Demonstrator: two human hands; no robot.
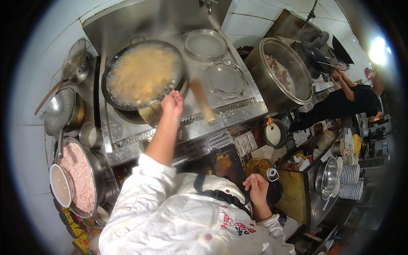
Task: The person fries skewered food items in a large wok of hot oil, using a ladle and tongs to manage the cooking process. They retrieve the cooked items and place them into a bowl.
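My left hand (172, 103) is held over the near right rim of a large black wok (110, 102), its fingers curled together; whether something small is between them cannot be told. Pale yellow pieces (143, 73) bubble in foaming liquid inside the wok, partly veiled by steam. A yellowish cloth (150, 114) lies at the wok's near edge, below my left hand. To the right of that hand, a wooden handle (202, 102) lies across the steel stove. My right hand (257, 189) is beside my white jacket, fingers loosely bent, with nothing visible in it.
A basin of pink minced meat (78, 175) with a white bowl (61, 185) stands at left, below a perforated strainer (60, 110). Right of the stove (223, 118) is a deep steel pot (264, 83). A person in dark clothes (344, 98) works farther right. Stacked plates (350, 173) stand at lower right.
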